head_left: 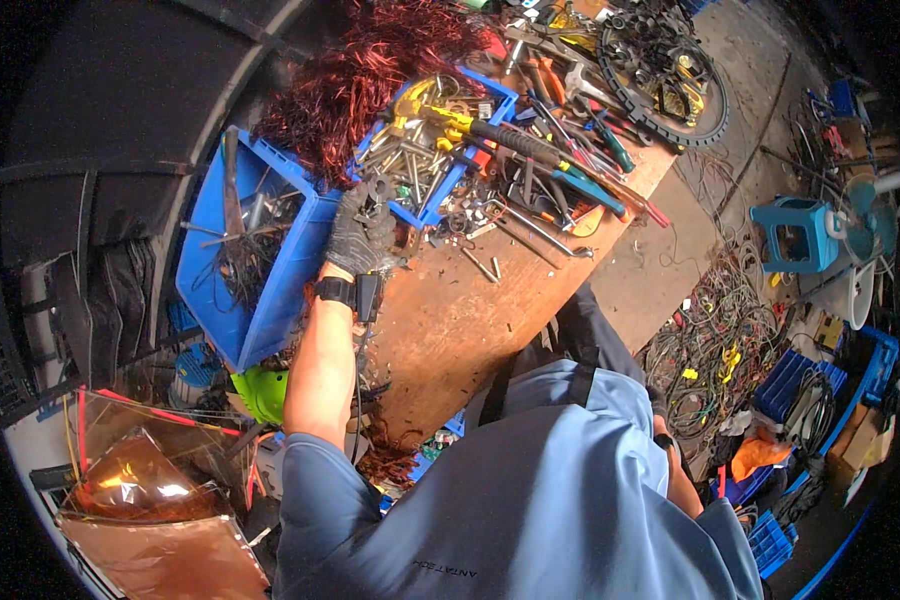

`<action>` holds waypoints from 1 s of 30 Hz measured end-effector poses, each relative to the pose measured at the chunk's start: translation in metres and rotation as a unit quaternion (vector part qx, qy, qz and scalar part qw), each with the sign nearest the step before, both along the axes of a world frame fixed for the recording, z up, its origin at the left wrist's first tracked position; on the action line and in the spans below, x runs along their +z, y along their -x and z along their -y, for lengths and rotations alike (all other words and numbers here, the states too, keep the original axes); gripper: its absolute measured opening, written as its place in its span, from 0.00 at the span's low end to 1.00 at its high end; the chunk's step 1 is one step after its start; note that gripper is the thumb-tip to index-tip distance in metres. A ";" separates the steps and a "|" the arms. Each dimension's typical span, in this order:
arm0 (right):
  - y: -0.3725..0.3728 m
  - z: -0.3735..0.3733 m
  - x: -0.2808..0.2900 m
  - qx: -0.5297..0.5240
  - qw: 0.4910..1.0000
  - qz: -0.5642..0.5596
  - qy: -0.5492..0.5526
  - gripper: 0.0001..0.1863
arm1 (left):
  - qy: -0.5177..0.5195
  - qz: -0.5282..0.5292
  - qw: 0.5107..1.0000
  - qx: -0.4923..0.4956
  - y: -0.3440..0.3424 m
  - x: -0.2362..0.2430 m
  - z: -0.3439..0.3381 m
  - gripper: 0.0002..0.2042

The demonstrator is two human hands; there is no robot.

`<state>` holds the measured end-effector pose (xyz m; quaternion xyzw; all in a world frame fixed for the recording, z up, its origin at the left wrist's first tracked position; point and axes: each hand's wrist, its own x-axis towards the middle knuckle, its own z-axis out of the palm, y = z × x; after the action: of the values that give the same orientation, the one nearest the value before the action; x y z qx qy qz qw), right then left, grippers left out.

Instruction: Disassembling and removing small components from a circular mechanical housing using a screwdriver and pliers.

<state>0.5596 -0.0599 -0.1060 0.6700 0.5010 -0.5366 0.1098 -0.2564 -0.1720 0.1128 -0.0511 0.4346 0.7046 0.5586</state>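
My left hand [363, 232], in a dark grey glove, is at the left edge of the wooden workbench [440, 320]. Its fingers are curled around something small, dark and metallic that I cannot make out. Just left of it stands a large blue bin [245, 315] holding dark wire and metal scraps. Beyond the hand, a blue tray [435, 213] is filled with bolts and metal fittings. My right hand [658, 403] hangs low beside my body at the right, dark-gloved and mostly hidden, so its fingers do not show.
A heap of reddish copper wire [340, 80] lies at the back. Hammers, pliers and a yellow-black tool [510, 138] crowd the bench's far right, beside a black toothed ring [710, 135]. Tangled cables [705, 350] cover the floor at right, near a teal stool [795, 238].
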 end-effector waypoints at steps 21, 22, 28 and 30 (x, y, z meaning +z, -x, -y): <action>0.012 0.003 0.002 -0.008 1.000 0.000 0.009 0.13 | 0.100 -0.560 0.815 -0.109 0.006 -0.064 0.019 0.14; 0.012 0.003 0.001 -0.006 1.000 0.000 0.007 0.13 | 0.138 -0.554 0.813 -0.114 0.005 -0.062 0.016 0.14; 0.013 0.004 -0.001 -0.005 1.000 -0.002 0.008 0.13 | 0.331 -0.547 0.750 -0.168 -0.005 -0.033 -0.007 0.17; 0.013 0.004 -0.001 -0.004 1.000 -0.003 0.005 0.13 | 0.350 -0.588 0.713 -0.151 -0.012 -0.027 -0.013 0.18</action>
<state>0.5465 -0.0635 -0.1071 0.6696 0.4957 -0.5421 0.1095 -0.2447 -0.1594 0.0854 0.2476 0.8931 0.2961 0.2310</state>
